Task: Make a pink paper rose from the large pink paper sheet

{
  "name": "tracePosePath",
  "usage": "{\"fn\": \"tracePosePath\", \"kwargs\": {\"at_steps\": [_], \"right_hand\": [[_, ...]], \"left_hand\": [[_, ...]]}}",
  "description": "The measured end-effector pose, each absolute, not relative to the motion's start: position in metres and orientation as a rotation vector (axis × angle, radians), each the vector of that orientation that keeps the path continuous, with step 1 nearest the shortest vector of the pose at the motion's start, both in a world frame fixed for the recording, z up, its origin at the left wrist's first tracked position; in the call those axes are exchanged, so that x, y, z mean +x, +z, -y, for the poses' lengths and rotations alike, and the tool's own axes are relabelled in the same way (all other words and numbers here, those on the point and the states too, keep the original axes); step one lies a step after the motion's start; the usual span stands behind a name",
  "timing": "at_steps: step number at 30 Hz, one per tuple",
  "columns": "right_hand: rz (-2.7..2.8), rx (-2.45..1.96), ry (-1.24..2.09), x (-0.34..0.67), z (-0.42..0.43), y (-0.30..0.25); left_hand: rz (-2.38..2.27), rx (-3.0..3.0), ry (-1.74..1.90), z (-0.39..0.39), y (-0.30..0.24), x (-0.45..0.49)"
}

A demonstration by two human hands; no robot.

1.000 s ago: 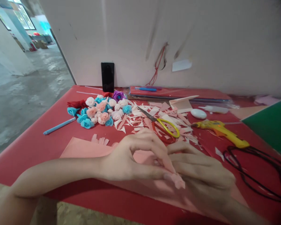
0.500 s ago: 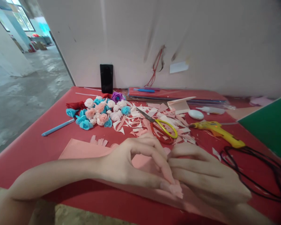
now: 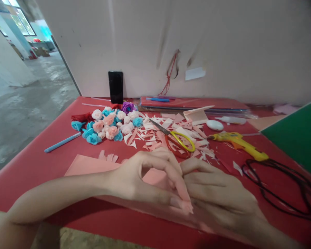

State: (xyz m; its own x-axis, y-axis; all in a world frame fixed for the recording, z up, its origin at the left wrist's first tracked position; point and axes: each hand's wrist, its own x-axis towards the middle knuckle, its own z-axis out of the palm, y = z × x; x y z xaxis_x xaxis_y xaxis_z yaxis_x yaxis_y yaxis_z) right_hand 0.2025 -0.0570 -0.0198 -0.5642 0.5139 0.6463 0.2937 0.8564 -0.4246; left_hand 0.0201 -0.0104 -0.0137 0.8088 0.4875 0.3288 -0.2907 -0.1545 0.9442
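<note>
My left hand [image 3: 145,180] reaches in from the left, thumb and forefinger pinched on a small crumpled piece of pink paper [image 3: 188,207]. Close against it, my right hand [image 3: 220,192] is closed with its fingers together; its fingertips and thumb are hidden, so what it holds cannot be made out. Beneath both hands a pink paper sheet [image 3: 80,167] lies on the red table [image 3: 93,221]. Small pink strips [image 3: 108,156] rest along its far edge. Just beyond the hands lie scissors [image 3: 176,138] with one yellow and one red handle, on a heap of paper scraps [image 3: 150,133].
Paper roses [image 3: 109,124] in several colours cluster at the left, near a blue pen [image 3: 62,142]. A black phone [image 3: 115,87] leans on the wall. At the right are a yellow glue gun [image 3: 241,143], its black cord [image 3: 282,202], a white oval object [image 3: 215,125] and a green board [image 3: 295,135].
The pinched pink paper and my left fingertips have shifted slightly left and up, and less of the paper shows. My right hand has shifted left. The whole view has drifted a little.
</note>
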Motion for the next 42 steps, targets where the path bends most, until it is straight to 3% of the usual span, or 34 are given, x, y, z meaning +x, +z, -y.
{"fn": "tracePosePath", "kwargs": {"at_steps": [22,42], "right_hand": [[1.769,-0.809,1.207,0.19,0.066,-0.025],[1.589,-0.74,1.35,0.185,0.066,-0.03]], "left_hand": [[-0.182,1.625,0.592,0.007,-0.009,0.019],[-0.19,1.84,0.677,0.008,-0.008,0.019]]}}
